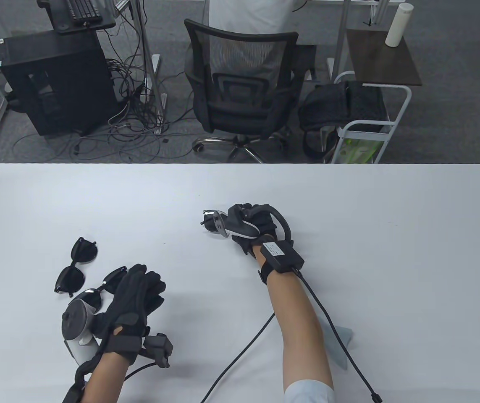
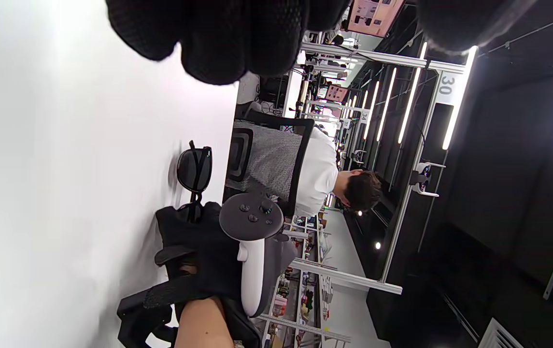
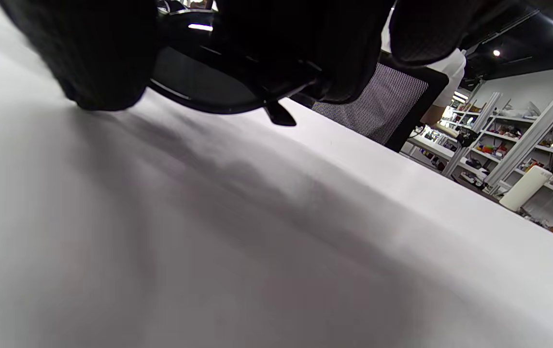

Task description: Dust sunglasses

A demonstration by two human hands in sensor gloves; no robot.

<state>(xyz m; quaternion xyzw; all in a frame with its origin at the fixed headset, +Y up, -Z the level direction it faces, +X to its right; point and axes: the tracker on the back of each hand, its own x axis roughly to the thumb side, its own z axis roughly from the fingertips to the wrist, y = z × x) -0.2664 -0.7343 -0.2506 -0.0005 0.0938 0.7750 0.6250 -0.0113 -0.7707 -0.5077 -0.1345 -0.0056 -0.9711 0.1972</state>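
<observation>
My right hand [image 1: 240, 215] grips a pair of dark sunglasses [image 1: 212, 221] at mid-table, just above the white tabletop; one lens sticks out to the left. In the right wrist view the lens [image 3: 204, 84] sits under my fingers [image 3: 305, 43]. The left wrist view shows that hand [image 2: 199, 251] and its sunglasses [image 2: 194, 169] too. My left hand [image 1: 147, 289] lies palm down at the front left, holding nothing. Its fingers partly cover a second pair of sunglasses [image 1: 111, 280]. A third pair [image 1: 76, 265] lies just left of it.
A grey cloth [image 1: 342, 341] lies on the table [image 1: 349, 210] beside my right forearm. A black cable [image 1: 240, 357] trails from my right wrist to the front edge. An office chair [image 1: 240, 84] stands beyond the far edge.
</observation>
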